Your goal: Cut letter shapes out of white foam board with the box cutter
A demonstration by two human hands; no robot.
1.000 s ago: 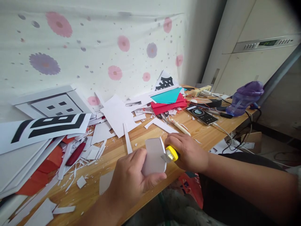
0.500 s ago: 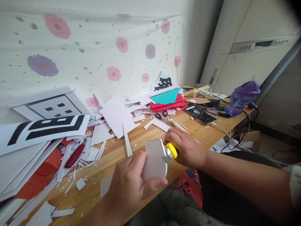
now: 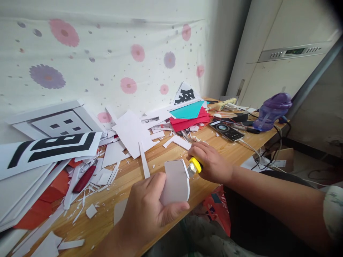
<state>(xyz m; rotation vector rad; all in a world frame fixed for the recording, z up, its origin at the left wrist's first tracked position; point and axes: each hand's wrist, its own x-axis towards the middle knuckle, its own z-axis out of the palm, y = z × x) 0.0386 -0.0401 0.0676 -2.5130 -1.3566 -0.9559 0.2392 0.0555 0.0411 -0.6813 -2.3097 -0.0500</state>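
A small grey cardboard piece (image 3: 174, 181) with a curved right side is pinched by my left hand (image 3: 150, 200), thumb along its lower edge and fingers at its left. Around a yellow utility knife (image 3: 196, 165) my right hand (image 3: 210, 162) is closed. The knife's metal tip is at the upper right edge of the cardboard, where a thin white strip of the edge stands a little off. Part of the blade is hidden by that edge. Both hands are held above the front of the wooden table (image 3: 160, 160).
White paper sheets (image 3: 132, 132) and scraps lie across the table. A red-handled tool (image 3: 84, 179) is among offcuts at left. Scissors (image 3: 184, 134), red paper (image 3: 190, 121), a phone-like device (image 3: 226, 130) with a cable and a purple bottle (image 3: 272, 111) are at right.
The knife tip has moved slightly up along the cardboard's right edge, and a thin strip there now stands away. The left hand keeps its grip; the view has shifted slightly.
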